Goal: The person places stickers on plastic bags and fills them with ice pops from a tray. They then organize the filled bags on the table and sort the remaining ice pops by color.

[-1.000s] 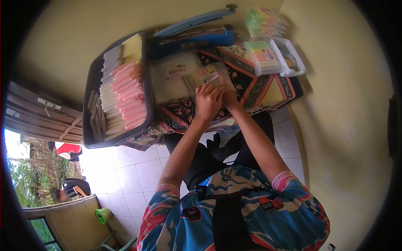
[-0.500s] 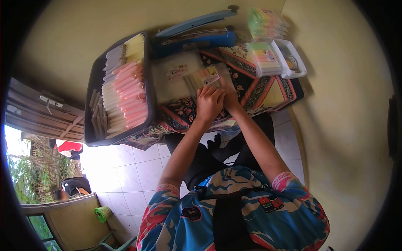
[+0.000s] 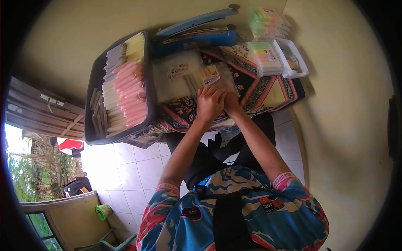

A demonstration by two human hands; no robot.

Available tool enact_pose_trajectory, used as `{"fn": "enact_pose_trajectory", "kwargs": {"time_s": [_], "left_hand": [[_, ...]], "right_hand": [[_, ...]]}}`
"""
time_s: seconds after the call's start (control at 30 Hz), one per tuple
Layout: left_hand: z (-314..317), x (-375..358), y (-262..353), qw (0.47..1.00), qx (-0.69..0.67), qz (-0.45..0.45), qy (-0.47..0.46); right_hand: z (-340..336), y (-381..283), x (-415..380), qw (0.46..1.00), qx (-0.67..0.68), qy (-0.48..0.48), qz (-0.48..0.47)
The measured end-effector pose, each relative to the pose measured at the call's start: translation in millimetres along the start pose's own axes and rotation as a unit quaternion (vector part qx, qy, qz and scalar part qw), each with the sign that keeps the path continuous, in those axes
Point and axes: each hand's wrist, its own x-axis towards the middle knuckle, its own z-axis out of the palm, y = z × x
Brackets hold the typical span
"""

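Observation:
A clear plastic pack (image 3: 205,76) of pastel sticks with a printed label lies on the patterned cloth in front of me. My left hand (image 3: 210,103) is closed on its near end, fingers bent over the plastic. Close against it, my right hand (image 3: 230,103) grips the same end from the right; its fingertips are partly hidden. Left of the pack lie flat clear bags (image 3: 171,85) with small printed labels. Beyond them stands a blue bag sealer (image 3: 197,42) with its long arm raised.
A dark tray (image 3: 150,90) of pink, white, yellow and grey sticks stands at the left. Finished-looking packs (image 3: 268,62) sit at the right beside a white box (image 3: 295,71) holding a roll. More packs (image 3: 268,23) are stacked farther back. The patterned cloth (image 3: 272,92) covers the table.
Both hands stay on the near end of the pack, with only a very slight shift. The view has tilted a little; nothing else has visibly moved.

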Motion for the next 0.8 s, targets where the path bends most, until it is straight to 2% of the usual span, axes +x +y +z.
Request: {"fn": "enact_pose_trajectory", "kwargs": {"time_s": [0.03, 0.13, 0.23, 0.33, 0.43, 0.53, 0.63, 0.7, 0.73, 0.8], "left_hand": [[0, -1, 0, 1.0, 0.0, -0.001, 0.0], [0, -4, -2, 1.0, 0.01, 0.0, -0.001], [0, -4, -1, 1.0, 0.02, 0.008, -0.005], [-17, 2, 14, 0.999, 0.03, 0.006, -0.035], [-57, 12, 33, 0.997, 0.024, 0.025, -0.063], [-114, 31, 28, 0.994, 0.019, 0.08, -0.076], [-167, 50, -18, 0.992, 0.054, 0.105, -0.035], [-196, 64, -73, 0.992, 0.117, 0.022, -0.03], [-211, 72, -111, 0.987, 0.142, 0.076, 0.009], [-237, 84, -152, 0.979, 0.162, -0.127, 0.015]], "right_hand": [[-1, 1, 1, 0.999, -0.03, -0.035, 0.006], [6, 7, -2, 0.999, 0.005, -0.038, -0.015], [4, 7, -1, 0.995, -0.064, -0.072, -0.038], [4, 3, -8, 0.976, 0.05, 0.146, -0.153], [-8, 0, -10, 0.994, 0.052, 0.011, -0.096], [-18, -16, -40, 0.991, 0.097, 0.097, -0.002], [-42, -25, -84, 0.96, 0.153, 0.181, -0.15], [-56, -24, -122, 0.963, 0.188, 0.137, -0.138], [-51, -16, -141, 0.962, 0.199, 0.133, -0.127], [-36, 2, -183, 0.968, 0.211, 0.111, -0.075]]}}
